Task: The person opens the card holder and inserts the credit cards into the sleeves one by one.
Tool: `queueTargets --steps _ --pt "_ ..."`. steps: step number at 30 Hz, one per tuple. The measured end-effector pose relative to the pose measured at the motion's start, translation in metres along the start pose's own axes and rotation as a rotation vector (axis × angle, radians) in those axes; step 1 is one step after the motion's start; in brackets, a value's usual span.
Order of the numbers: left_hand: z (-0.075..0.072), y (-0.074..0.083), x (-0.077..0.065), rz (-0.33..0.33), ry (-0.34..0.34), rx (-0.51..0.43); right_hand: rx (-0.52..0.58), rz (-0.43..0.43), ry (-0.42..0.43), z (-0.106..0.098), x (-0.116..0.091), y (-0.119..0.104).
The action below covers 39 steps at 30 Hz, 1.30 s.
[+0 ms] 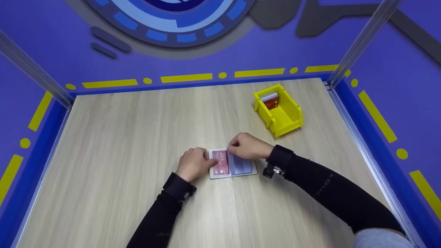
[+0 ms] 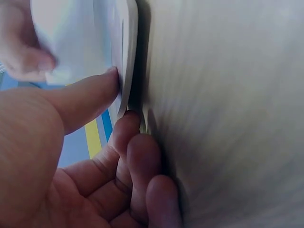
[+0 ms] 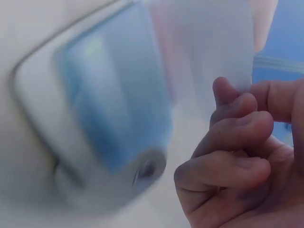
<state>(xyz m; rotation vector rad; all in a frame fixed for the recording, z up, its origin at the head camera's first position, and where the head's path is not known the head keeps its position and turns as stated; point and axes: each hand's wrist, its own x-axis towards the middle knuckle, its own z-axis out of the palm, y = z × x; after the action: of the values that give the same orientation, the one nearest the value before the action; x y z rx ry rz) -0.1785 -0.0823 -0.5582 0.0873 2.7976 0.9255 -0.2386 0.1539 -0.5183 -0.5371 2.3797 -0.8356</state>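
Note:
An opened card holder (image 1: 254,168) with clear sleeves lies on the table. A red card (image 1: 223,165) shows on its left side and a bluish card (image 1: 242,166) on its right. My left hand (image 1: 194,163) grips the left edge, with the thumb (image 2: 97,92) on top and a fingertip at the underside of the cover (image 2: 129,61). Between thumb and fingers, my right hand (image 1: 250,146) pinches a translucent sleeve page (image 3: 204,52), which stands raised from the holder. In the right wrist view the holder is blurred.
Beyond my right hand sits a yellow bin (image 1: 287,112), with several cards (image 1: 271,101) standing at its back end. The wood-grain table (image 1: 137,131) is bordered by blue-purple panels (image 1: 206,65) and metal posts (image 1: 365,41).

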Motion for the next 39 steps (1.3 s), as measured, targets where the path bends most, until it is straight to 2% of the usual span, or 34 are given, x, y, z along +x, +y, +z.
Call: queueTargets --steps 7,11,14,20,26,29,33,35,36,39 --pt "0.001 -0.001 0.001 0.029 0.014 0.035 -0.028 -0.077 0.014 0.027 0.019 -0.01" --pt "0.001 0.0 0.003 0.04 0.001 0.038 -0.051 -0.078 0.023 0.035 0.023 -0.01" --pt "-0.001 0.001 0.004 0.043 -0.003 0.029 -0.045 -0.065 0.041 0.036 0.023 -0.011" --pt "-0.003 0.001 0.003 0.045 -0.001 0.016 -0.055 -0.095 0.088 0.036 0.019 -0.011" --pt "0.003 -0.001 0.0 0.012 0.004 0.002 -0.124 -0.16 0.043 0.037 0.009 -0.009" --pt "0.004 -0.001 -0.001 -0.001 0.011 0.01 -0.168 -0.22 0.011 0.035 0.004 -0.006" --pt "0.004 -0.001 -0.001 -0.007 0.016 0.015 -0.209 -0.317 -0.029 0.024 -0.004 -0.003" --pt "0.005 -0.001 -0.001 -0.01 0.009 0.012 -0.202 -0.323 -0.012 0.011 -0.01 -0.003" --pt "0.005 -0.001 -0.001 -0.014 0.006 0.012 -0.192 -0.314 0.013 0.001 -0.014 -0.003" --pt "0.004 0.0 -0.002 -0.027 0.002 0.01 -0.172 -0.283 0.157 -0.037 -0.024 -0.006"
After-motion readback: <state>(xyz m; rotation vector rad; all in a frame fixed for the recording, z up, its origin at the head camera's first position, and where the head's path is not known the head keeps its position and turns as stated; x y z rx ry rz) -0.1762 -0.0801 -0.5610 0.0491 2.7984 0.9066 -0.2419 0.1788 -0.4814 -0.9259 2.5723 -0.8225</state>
